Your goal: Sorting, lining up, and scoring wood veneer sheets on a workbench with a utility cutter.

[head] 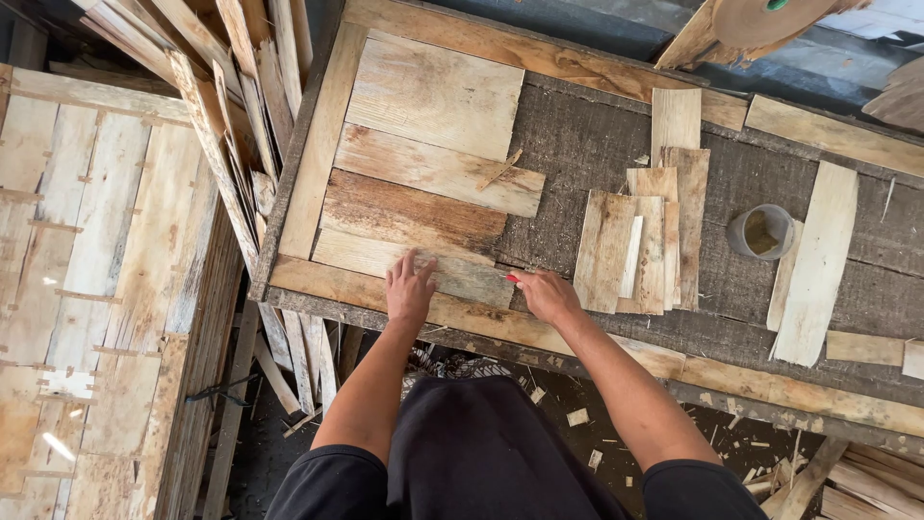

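As we look down: our hands meet one veneer strip (452,274).
Left hand (409,287): spread flat on it.
Right hand (545,294): pinching its three-o'clock end.
Tabletop (597,144): veneer stack (640,241) at three o'clock.

No packages, labels, signs or screens in view.

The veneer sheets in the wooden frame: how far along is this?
Done: four veneer sheets lie edge to edge in the wooden frame's left part. In hand: the left hand presses the nearest sheet; the right hand holds something red at its end. Left: the dark bed is bare, loose strips wait.
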